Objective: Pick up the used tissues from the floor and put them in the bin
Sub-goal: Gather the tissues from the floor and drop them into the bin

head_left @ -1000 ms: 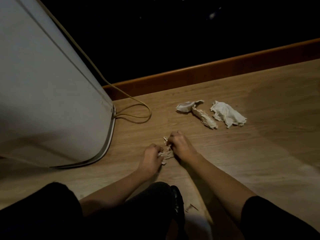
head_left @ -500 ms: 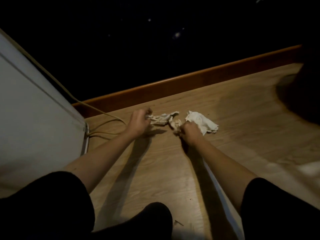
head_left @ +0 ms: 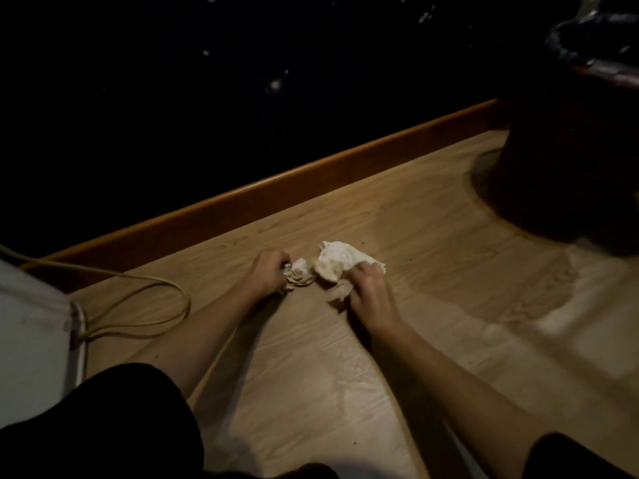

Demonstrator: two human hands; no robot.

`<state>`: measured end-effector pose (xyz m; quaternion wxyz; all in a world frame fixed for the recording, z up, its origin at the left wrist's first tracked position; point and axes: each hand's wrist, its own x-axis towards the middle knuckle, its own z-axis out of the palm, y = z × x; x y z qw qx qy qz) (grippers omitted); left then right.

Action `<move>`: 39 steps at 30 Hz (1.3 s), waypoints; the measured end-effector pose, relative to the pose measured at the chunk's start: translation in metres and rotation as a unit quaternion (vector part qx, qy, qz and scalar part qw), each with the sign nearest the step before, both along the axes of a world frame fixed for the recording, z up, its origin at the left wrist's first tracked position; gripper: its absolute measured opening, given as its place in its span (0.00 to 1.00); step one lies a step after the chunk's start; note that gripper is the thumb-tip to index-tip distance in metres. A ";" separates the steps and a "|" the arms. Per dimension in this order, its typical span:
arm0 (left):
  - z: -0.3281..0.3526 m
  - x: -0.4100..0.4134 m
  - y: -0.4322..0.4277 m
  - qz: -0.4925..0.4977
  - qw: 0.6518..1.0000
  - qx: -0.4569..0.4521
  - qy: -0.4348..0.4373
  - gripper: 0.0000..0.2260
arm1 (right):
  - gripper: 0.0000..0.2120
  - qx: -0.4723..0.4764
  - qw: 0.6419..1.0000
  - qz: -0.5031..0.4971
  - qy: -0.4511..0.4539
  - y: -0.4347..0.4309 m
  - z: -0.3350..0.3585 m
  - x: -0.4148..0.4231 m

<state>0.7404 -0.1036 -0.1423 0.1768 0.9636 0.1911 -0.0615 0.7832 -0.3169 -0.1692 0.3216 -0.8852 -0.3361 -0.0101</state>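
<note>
Low over the wooden floor, my left hand [head_left: 269, 271] is closed around a small crumpled tissue wad [head_left: 300, 272] that sticks out past its fingers. My right hand [head_left: 368, 288] grips a twisted tissue [head_left: 340, 291] and presses on the near edge of a larger white crumpled tissue [head_left: 337, 259] lying on the floor. The two clumps sit almost side by side, a small gap between them. A dark round bin [head_left: 570, 160] with a black liner [head_left: 594, 36] stands at the far right, well beyond my right hand.
A white appliance [head_left: 31, 340] stands at the left, its pale cable [head_left: 148, 299] looping across the floor near my left arm. An orange-brown skirting board [head_left: 276, 188] runs along the dark wall behind. My dark-clad knees fill the bottom corners.
Both hands moved from the small scraps near my knees forward to the tissues by the wall and closed on them. The view swung right, bringing the bin into sight.
</note>
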 end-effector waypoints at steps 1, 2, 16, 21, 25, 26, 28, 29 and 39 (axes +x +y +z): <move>0.001 0.004 -0.001 0.016 1.000 -0.017 -0.012 0.07 | 0.13 0.009 1.000 -0.023 -0.009 -0.001 0.006 0.014; 0.004 0.009 -0.003 0.034 0.998 -0.033 -0.037 0.07 | 0.13 0.007 0.999 -0.041 -0.013 -0.001 0.011 0.028; -0.005 0.077 -0.073 -0.074 0.994 -0.043 -0.068 0.09 | 0.08 -0.083 0.993 -0.087 0.001 -0.023 -0.016 0.028; 0.000 0.072 -0.076 -0.076 0.991 -0.061 -0.092 0.06 | 0.05 -0.090 0.993 -0.079 0.017 -0.061 -0.013 0.032; 0.024 0.083 -0.088 -0.061 0.989 -0.065 -0.120 0.07 | 0.08 -0.054 0.986 -0.156 0.016 -0.105 0.007 0.056; 0.032 0.088 -0.095 -0.068 0.987 -0.070 -0.128 0.07 | 0.09 -0.048 0.985 -0.168 0.006 -0.117 0.017 0.063; 0.048 0.096 -0.103 -0.100 0.983 -0.056 -0.144 0.06 | 0.10 -0.048 0.983 -0.177 -0.026 -0.130 0.037 0.076; 0.058 0.102 -0.109 -0.123 0.979 -0.038 -0.159 0.06 | 0.10 -0.047 0.982 -0.180 -0.042 -0.138 0.049 0.083; 0.215 0.211 -0.201 -0.276 0.914 0.032 -0.295 0.06 | 0.13 0.020 0.957 -0.227 -0.179 -0.215 0.211 0.153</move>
